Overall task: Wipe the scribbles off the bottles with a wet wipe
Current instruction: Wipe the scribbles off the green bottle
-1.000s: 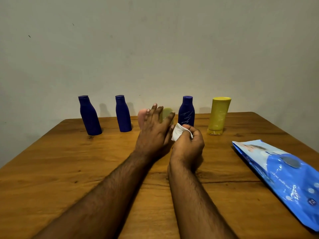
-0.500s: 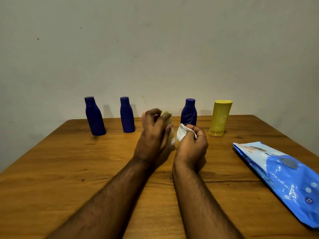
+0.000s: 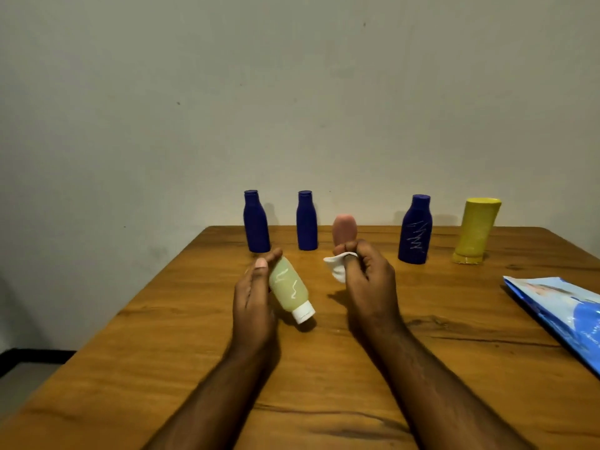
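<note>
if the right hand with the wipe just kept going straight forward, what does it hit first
Probably the pink bottle, which stands right behind the right hand and its wet wipe. Depth is hard to judge from this one view.

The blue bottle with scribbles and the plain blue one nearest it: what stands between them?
In the head view, a pink bottle stands between the scribbled blue bottle and the plain blue bottle. The right hand, holding the wet wipe, partly hides its base.
</note>
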